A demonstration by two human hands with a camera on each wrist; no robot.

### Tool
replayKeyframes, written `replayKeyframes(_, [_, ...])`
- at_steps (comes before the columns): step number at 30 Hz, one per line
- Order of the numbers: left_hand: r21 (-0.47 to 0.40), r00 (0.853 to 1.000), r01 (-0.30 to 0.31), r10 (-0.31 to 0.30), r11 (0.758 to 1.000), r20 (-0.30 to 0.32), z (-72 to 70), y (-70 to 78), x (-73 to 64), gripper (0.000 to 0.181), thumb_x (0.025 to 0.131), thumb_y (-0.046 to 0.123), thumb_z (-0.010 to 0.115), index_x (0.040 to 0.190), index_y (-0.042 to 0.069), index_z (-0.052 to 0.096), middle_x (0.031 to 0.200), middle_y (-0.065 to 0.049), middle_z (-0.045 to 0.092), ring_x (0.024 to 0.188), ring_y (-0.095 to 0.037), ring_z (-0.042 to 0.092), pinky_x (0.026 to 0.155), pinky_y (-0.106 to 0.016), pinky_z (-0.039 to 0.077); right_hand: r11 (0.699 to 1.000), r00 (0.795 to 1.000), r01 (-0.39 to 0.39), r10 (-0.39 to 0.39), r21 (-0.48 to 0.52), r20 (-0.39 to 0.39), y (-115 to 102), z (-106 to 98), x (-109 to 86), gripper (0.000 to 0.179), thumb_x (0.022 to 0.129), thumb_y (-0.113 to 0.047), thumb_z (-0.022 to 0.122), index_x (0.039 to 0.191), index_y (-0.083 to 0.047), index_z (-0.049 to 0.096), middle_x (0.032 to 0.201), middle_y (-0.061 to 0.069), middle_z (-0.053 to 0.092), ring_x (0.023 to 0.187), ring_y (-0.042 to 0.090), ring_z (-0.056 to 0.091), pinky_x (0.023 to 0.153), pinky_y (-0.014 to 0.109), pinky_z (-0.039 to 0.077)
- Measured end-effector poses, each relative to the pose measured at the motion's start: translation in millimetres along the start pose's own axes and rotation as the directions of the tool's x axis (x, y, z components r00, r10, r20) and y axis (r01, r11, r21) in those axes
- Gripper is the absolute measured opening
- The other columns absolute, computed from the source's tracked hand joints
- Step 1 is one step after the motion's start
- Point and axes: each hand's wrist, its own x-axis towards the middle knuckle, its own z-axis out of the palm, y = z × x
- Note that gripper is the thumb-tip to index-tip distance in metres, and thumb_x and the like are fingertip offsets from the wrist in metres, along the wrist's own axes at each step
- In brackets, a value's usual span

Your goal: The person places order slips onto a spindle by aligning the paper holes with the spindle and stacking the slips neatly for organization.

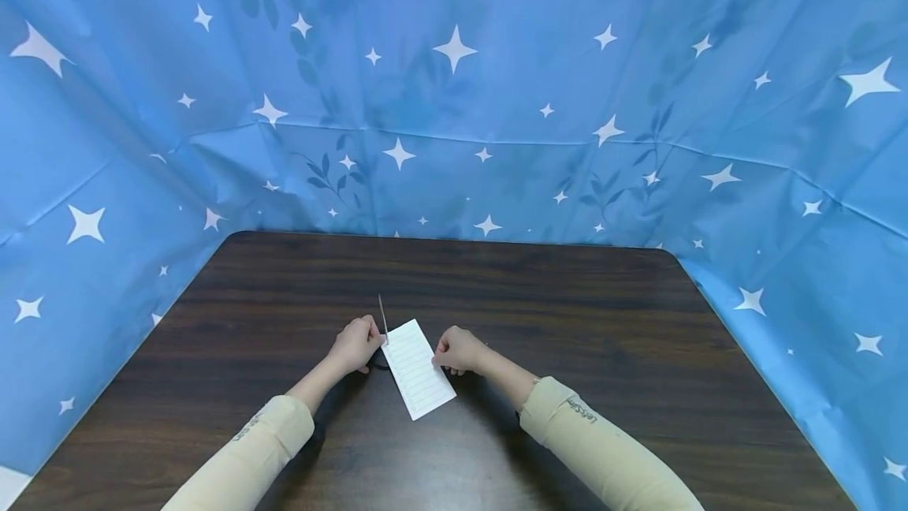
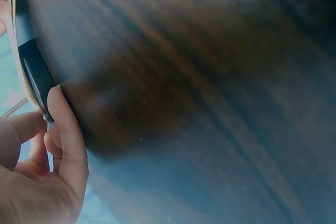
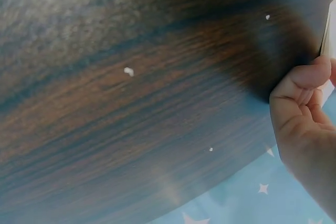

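A white lined notepad is held tilted above the table between both hands. At its upper left corner, my left hand pinches the edge with thumb and fingers. In the left wrist view, a black piece lies against the pad's back, right by the left hand; its kind is unclear. A thin metal strip sticks up past the pad's top left. On the pad's right edge, my right hand pinches with thumb and curled fingers; the right wrist view shows this hand at the paper edge.
Dark wood-grain table spreads around the hands. A few small white bits, such as one crumb, lie on it in the right wrist view. Behind hangs a blue curtain with white stars.
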Motion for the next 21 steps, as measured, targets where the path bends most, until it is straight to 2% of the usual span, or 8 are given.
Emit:
replayKeyframes(7, [-0.020, 1.000, 0.012, -0.012, 1.000, -0.002, 1.0, -0.5, 0.1, 0.017, 0.092, 0.008, 0.057, 0.079, 0.002, 0.048, 0.073, -0.009, 0.044, 0.050, -0.018, 0.055, 0.043, -0.026, 0.053, 1.000, 0.999, 0.011, -0.010, -0.018, 0.031, -0.9, -3.0, -1.2, 0.026, 0.087, -0.006, 0.063, 0.062, -0.003, 0.056, 0.055, -0.001, 0.047, 0.046, 0.008, 0.044, 0.041, 0.015, 0.038])
replayKeyframes(13, [-0.070, 0.998, 0.060, -0.062, 0.996, -0.023, 2.1, -1.0, -0.4, 0.016, 0.091, 0.009, 0.059, 0.080, 0.003, 0.049, 0.066, -0.005, 0.043, 0.051, -0.017, 0.052, 0.044, -0.028, 0.053, 0.998, 0.999, 0.023, -0.020, -0.060, 0.046, -3.5, -3.2, -2.3, 0.023, 0.088, -0.007, 0.063, 0.065, -0.003, 0.058, 0.056, -0.001, 0.048, 0.047, 0.008, 0.045, 0.042, 0.016, 0.039])
replayKeyframes(21, [-0.137, 0.994, 0.095, -0.100, 0.986, -0.033, 2.8, -2.2, -0.2, 0.011, 0.089, 0.007, 0.060, 0.090, 0.002, 0.051, 0.066, -0.003, 0.042, 0.050, -0.016, 0.049, 0.044, -0.029, 0.054, 0.997, 0.997, 0.021, -0.016, -0.079, 0.074, -3.3, -4.5, -1.1, 0.022, 0.089, -0.006, 0.061, 0.067, -0.003, 0.057, 0.056, 0.000, 0.049, 0.048, 0.009, 0.046, 0.043, 0.017, 0.041])
